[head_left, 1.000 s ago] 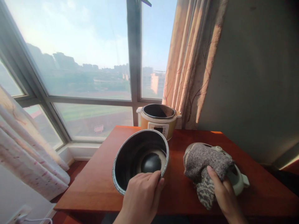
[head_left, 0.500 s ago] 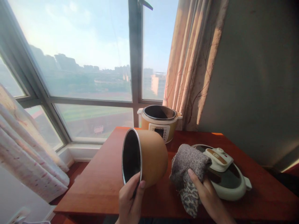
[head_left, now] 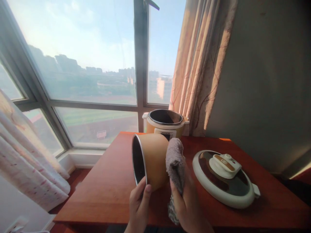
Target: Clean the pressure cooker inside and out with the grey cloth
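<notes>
My left hand [head_left: 140, 204] pinches the rim of a rice cooker inner pot [head_left: 155, 158], gold outside and dark inside. The pot is tipped on its side above the table, its mouth turned to the left. A folded grey cloth [head_left: 175, 158] is gripped in my right hand [head_left: 186, 200], close against the pot's base; whether it presses on the base I cannot tell. Behind the pot stands the rice cooker body [head_left: 150, 126], its top uncovered and its front panel partly hidden.
A round white cooker lid [head_left: 206, 184] with a dark glass top and raised handle lies on the right of the reddish wooden table [head_left: 102, 191]. Beyond the table are a window [head_left: 97, 81] and a curtain [head_left: 194, 64]; another curtain [head_left: 26, 161] hangs at the left.
My right hand has brought the cloth leftward from over the lid to the pot's base, uncovering the lid. The pot has shifted slightly right, still held by its rim.
</notes>
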`<state>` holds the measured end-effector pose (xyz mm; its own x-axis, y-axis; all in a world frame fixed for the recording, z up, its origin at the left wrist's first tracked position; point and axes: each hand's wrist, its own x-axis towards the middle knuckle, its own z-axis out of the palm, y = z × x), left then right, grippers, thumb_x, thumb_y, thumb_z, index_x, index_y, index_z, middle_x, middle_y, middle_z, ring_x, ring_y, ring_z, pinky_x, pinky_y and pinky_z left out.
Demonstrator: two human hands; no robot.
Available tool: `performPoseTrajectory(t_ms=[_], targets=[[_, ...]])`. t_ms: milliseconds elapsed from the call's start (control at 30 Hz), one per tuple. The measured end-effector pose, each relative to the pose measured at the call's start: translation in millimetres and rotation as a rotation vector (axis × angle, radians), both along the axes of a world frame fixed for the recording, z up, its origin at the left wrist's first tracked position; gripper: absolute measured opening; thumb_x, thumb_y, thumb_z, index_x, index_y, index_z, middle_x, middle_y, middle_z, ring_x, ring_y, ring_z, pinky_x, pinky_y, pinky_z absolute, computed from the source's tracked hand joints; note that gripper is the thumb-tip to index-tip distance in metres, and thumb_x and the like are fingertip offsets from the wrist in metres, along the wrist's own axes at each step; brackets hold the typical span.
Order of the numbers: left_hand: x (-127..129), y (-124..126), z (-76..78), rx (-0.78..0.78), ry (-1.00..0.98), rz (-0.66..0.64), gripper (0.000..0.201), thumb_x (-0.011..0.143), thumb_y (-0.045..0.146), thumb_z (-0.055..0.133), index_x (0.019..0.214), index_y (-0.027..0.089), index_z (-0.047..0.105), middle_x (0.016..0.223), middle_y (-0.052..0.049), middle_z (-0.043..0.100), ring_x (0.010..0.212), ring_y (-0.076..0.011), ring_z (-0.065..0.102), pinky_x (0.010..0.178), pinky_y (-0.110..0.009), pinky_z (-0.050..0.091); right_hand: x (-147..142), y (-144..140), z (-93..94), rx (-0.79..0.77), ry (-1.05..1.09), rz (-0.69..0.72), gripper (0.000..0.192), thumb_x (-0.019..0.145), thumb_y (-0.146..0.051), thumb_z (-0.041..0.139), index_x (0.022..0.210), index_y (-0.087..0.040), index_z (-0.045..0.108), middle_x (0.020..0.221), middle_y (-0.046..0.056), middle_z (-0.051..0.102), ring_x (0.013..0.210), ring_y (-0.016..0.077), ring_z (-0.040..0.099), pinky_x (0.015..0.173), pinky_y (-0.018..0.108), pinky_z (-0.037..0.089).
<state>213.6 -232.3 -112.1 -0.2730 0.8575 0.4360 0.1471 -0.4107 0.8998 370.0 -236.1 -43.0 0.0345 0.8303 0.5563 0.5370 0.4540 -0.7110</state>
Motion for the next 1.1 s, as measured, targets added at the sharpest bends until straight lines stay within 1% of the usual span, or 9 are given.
performPoseTrajectory(t_ms=[67,167,300,400,567,700,833,933,1100], targets=[[2.3,3.0,3.5,-0.033,-0.022,-0.035,0.048,0.087,0.057,0.057,0.089,0.014,0.077,0.079,-0.008,0.075,0.074,-0.0234,0.068,0.072,-0.033,0.059,-16.5,-3.9,-4.1,0.099,-0.19,0.053,0.074,0.09,-0.024,0.05,0.157,-0.022,0.019,0.162,0.01,0.024,0.15,0.0359,0.017,0.118,0.064,0.021],[4.1,5.7,12.7,-0.05,-0.027,-0.072,0.053,0.084,0.063,0.055,0.084,0.015,0.077,0.074,-0.008,0.073,0.074,-0.025,0.067,0.072,-0.035,0.059,-33.4,-12.6,-18.4,0.145,-0.358,0.068,0.083,0.083,-0.021,0.052,0.158,-0.021,0.017,0.163,0.009,0.02,0.15,0.0411,0.01,0.115,0.071,0.017],[3.7,9.3,14.1,-0.044,-0.015,-0.174,0.052,0.085,0.063,0.053,0.082,0.017,0.078,0.077,-0.008,0.074,0.073,-0.0241,0.066,0.073,-0.036,0.058,-37.7,-18.0,-34.4,0.136,-0.384,0.026,0.086,0.083,-0.02,0.05,0.158,-0.018,0.01,0.164,0.012,0.018,0.149,0.0425,0.009,0.112,0.074,0.019],[2.9,12.9,3.3,-0.06,-0.029,-0.16,0.053,0.084,0.064,0.054,0.079,0.015,0.076,0.076,-0.008,0.073,0.072,-0.0238,0.065,0.073,-0.035,0.057,-36.4,-10.5,-28.3,0.142,-0.375,0.043,0.085,0.084,-0.021,0.049,0.158,-0.017,0.009,0.164,0.012,0.015,0.15,0.0411,0.009,0.113,0.072,0.02],[1.7,16.1,-5.3,-0.042,0.015,-0.191,0.057,0.089,0.063,0.048,0.073,0.013,0.07,0.067,-0.007,0.067,0.064,-0.019,0.059,0.065,-0.028,0.053,-39.7,22.1,14.8,0.129,-0.392,0.061,0.075,0.083,-0.02,0.048,0.155,-0.018,0.025,0.163,0.006,0.024,0.151,0.0343,0.004,0.118,0.066,0.009],[1.0,15.6,2.8,-0.004,0.048,-0.231,0.055,0.092,0.06,0.046,0.081,0.013,0.073,0.067,-0.006,0.066,0.062,-0.0178,0.058,0.063,-0.027,0.05,-45.3,56.8,57.1,0.055,-0.449,0.074,0.063,0.084,-0.024,0.05,0.146,-0.022,0.042,0.157,0.003,0.038,0.15,0.0292,0.016,0.12,0.057,0.009],[-0.1,12.0,6.5,0.018,0.104,-0.171,0.056,0.092,0.06,0.047,0.07,0.014,0.072,0.055,-0.002,0.057,0.054,-0.0159,0.051,0.062,-0.028,0.051,-54.8,96.2,98.0,-0.028,-0.572,0.13,0.05,0.088,-0.038,0.049,0.136,-0.025,0.054,0.144,0.007,0.054,0.139,0.0286,0.038,0.116,0.051,0.023],[-3.3,4.6,0.7,0.04,0.173,-0.154,0.058,0.091,0.061,0.047,0.068,0.014,0.073,0.053,-0.003,0.057,0.052,-0.0159,0.05,0.062,-0.029,0.052,-66.7,129.9,123.4,-0.199,-0.734,0.256,0.044,0.09,-0.045,0.042,0.12,-0.023,0.065,0.124,0.011,0.067,0.117,0.0321,0.059,0.1,0.049,0.041],[-12.9,-12.6,-24.1,0.118,0.307,-0.032,0.053,0.095,0.055,0.044,0.09,0.015,0.079,0.071,-0.009,0.072,0.067,-0.0214,0.064,0.07,-0.032,0.056,-89.5,177.0,140.2,-0.397,-0.885,0.455,0.043,0.084,-0.036,0.048,0.11,-0.011,0.071,0.123,0.017,0.068,0.104,0.0318,0.065,0.083,0.036,0.05]])
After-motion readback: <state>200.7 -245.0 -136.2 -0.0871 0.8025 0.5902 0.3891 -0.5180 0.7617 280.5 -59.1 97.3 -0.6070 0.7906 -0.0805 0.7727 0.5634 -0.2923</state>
